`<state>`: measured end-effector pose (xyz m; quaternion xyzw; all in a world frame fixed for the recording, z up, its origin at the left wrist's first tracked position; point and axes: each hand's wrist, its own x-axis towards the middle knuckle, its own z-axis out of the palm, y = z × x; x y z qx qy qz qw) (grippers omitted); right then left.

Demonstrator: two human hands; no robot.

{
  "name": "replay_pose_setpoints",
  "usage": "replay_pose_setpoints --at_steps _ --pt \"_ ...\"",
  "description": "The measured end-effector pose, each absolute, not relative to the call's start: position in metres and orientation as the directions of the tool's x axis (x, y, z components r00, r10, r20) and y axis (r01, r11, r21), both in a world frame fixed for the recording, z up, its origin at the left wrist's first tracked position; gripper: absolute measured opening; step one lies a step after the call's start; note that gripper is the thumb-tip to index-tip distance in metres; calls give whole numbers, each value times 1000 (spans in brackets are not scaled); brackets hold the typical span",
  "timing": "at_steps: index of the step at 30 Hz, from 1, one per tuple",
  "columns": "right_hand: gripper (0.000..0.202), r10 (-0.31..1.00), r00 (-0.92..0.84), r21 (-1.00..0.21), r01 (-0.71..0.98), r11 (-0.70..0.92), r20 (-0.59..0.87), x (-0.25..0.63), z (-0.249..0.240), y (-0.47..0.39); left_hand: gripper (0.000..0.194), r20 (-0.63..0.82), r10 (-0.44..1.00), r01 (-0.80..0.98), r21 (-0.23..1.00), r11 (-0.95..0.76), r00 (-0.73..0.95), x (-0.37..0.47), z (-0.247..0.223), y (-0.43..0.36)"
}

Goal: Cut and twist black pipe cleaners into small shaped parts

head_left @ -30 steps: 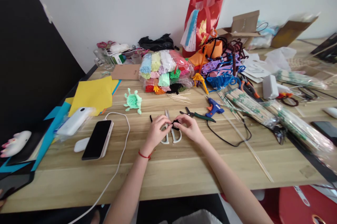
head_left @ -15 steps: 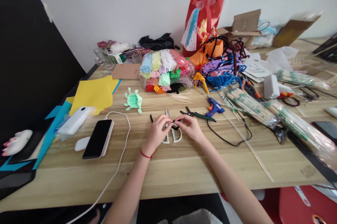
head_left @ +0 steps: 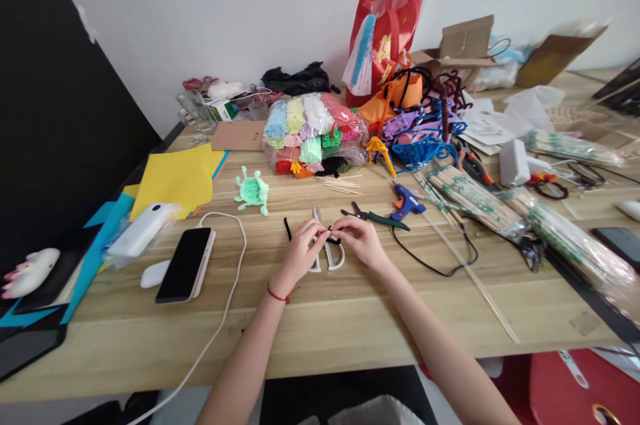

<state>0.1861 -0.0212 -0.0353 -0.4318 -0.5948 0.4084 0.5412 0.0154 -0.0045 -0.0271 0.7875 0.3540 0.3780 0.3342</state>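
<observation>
Both hands meet at the middle of the table, over white-handled scissors (head_left: 336, 261). My left hand (head_left: 303, 248) pinches a thin black strip (head_left: 287, 228), whose free end sticks out to the left of the fingers. My right hand (head_left: 361, 240) is closed on the same small black piece, its fingertips almost touching those of my left hand. The part between the fingertips is too small to make out. Green-handled pliers (head_left: 383, 219) and a blue glue gun (head_left: 407, 202) lie just right of the hands. A mint-green fuzzy piece (head_left: 253, 191) sits to the left.
A phone (head_left: 184, 265) and white cable (head_left: 239, 272) lie at the left, near yellow sheets (head_left: 173, 178). Behind are bagged bundles of coloured fuzzy stems (head_left: 313, 132) and a red bag (head_left: 387, 38). Wrapped sticks (head_left: 475, 202) lie at the right.
The fingers have shifted very slightly around the black strip. The whole view has moved a little; the objects on the table keep their places.
</observation>
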Motion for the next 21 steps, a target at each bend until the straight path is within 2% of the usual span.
replay_pose_setpoints --at_steps 6,10,21 --pt "17 931 -71 -924 117 365 359 185 -35 -21 24 217 871 227 912 -342 440 18 -36 -4" --pt "14 915 -61 -903 152 403 398 186 -37 -21 25 156 884 197 944 -265 440 19 -40 -3" --pt "8 905 -33 -896 134 424 424 182 -36 -22 22 218 880 220 917 -332 422 22 -40 -7"
